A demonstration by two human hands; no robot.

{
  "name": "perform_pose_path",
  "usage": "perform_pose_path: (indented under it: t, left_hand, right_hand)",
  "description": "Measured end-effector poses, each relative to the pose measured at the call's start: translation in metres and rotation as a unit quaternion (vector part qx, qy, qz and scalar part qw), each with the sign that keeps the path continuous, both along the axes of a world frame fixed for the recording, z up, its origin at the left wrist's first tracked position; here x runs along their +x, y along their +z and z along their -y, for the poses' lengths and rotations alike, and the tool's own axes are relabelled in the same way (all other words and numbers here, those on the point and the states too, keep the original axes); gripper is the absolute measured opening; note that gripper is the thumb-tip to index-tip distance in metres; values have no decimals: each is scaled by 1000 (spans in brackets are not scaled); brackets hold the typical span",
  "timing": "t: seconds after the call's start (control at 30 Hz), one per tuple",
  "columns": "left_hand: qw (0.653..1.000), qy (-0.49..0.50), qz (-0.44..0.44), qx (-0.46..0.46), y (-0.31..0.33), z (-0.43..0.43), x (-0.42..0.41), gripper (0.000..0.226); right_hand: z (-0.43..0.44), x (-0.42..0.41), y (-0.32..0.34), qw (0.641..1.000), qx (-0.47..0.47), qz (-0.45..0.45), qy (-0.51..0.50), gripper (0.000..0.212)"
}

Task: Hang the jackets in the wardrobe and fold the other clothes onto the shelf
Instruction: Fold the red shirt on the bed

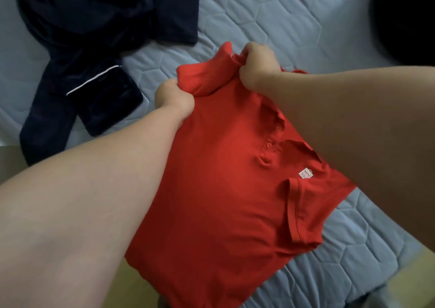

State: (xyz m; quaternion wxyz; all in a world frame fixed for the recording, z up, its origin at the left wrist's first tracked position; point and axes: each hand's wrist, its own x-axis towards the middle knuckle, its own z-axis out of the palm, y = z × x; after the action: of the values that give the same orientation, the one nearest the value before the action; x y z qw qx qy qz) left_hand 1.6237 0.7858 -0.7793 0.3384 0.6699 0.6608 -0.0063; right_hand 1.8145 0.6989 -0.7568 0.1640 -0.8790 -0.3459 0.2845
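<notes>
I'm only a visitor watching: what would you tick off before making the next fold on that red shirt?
1. Grip of left hand on the far edge of the red polo shirt: ok.
2. Grip of right hand on that same edge: ok.
3. The sleeve folded in over the front: ok.
4. Shirt wholly on the mattress: not ok, its near end passes the edge.
5. The navy garment apart from the shirt: ok.
6. Room on the shelf: cannot tell, out of view.
</notes>
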Motion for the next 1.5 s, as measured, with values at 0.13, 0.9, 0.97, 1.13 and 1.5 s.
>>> perform_pose_path:
  t: [0.13, 0.9, 0.97, 1.13, 1.5]
  left_hand:
    - [991, 90, 72, -63, -6, 8, 2, 18]
    - [887, -444, -36, 118, 43, 71, -36, 13]
    - [864, -473, -105, 138, 39, 72, -39, 21]
    - [907, -358, -71, 209, 35, 79, -25, 27]
    - [957, -162, -214, 106, 26, 64, -1, 45]
  right_hand:
    - [-4, 0, -1, 998, -26, -27, 43, 42]
    - [59, 6, 3, 972, -14, 51, 229, 54]
    - [61, 6, 0, 978, 3, 62, 197, 56]
    - [56, -3, 0, 983, 18, 93, 156, 43]
    - [47, -17, -7, 994, -97, 17, 41, 47]
